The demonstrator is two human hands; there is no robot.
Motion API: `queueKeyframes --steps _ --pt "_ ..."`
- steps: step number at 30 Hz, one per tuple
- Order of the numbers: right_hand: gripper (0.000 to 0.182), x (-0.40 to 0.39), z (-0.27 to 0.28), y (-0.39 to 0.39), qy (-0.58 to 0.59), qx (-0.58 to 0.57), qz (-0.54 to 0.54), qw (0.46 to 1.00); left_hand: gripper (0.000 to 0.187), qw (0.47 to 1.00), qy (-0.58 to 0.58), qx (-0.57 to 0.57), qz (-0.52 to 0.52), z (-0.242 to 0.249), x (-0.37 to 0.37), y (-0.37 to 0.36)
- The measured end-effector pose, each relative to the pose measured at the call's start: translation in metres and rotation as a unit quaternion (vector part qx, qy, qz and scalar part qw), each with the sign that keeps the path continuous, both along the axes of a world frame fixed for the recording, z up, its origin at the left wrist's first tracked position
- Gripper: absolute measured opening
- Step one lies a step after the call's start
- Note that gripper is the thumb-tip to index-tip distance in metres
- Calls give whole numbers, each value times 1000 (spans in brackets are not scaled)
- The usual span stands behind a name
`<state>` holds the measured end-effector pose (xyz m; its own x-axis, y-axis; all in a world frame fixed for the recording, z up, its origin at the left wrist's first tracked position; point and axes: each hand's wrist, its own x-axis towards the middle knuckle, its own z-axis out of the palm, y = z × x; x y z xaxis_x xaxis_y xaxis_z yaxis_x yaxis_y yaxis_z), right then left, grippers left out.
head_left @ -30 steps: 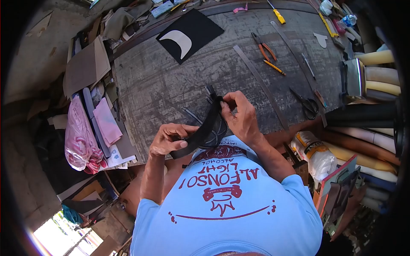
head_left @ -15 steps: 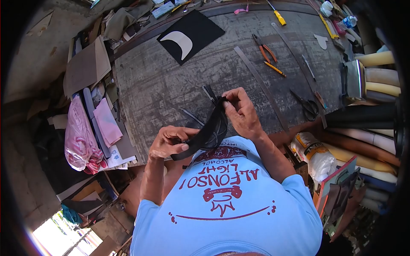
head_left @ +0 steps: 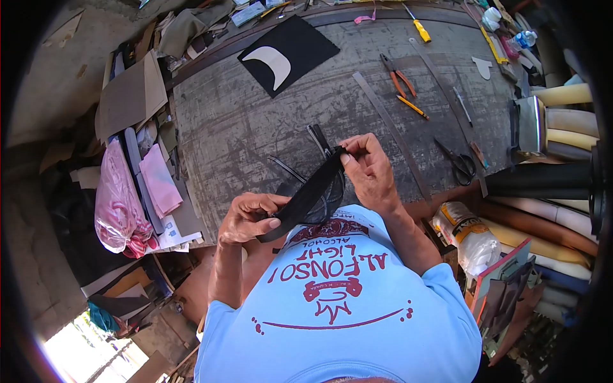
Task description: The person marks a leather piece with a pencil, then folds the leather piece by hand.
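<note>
Between my two hands, close to my chest, is a black curved piece of fabric or leather [head_left: 308, 193] with thin strap-like strips hanging from it; its exact kind I cannot make out. My left hand [head_left: 251, 217] pinches its lower left end between thumb and fingers. The upper right end is gripped by my right hand [head_left: 367, 167], with the fingertips pressed together. A narrow dark strip [head_left: 286, 168] and a pair of loose ends [head_left: 318, 137] stick out past the piece over the bench. Part of the piece is hidden behind my fingers.
On the worn bench [head_left: 236, 140] lie a black sheet [head_left: 310, 48] with a white crescent pattern [head_left: 276, 62], pliers [head_left: 398, 78], a pencil [head_left: 412, 107], a steel ruler [head_left: 389, 131], scissors [head_left: 458, 163] and a screwdriver [head_left: 419, 29]. Material rolls [head_left: 536, 179] stand at right.
My right hand has moved slightly to the right, and the black piece now lies straighter and flatter between my hands. Both hands keep their hold. The view has shifted a little.
</note>
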<state>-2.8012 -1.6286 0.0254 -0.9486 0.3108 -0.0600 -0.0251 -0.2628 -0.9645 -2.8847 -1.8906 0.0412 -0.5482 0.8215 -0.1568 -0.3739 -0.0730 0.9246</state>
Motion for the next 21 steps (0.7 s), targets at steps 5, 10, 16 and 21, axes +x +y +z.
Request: queueKeyframes --steps 5,10,16,21 --pt "12 1 -1 -5 31 48 -33 998 10 1000 4 2 5 2 1 0" --pt "13 2 -2 -5 30 57 -37 997 10 1000 6 -6 12 2 2 0" --pt "12 4 2 -7 20 58 -40 997 10 1000 10 3 6 1 2 0" --pt "13 3 13 -9 10 101 -43 994 10 1000 2 -3 16 -2 3 -3"
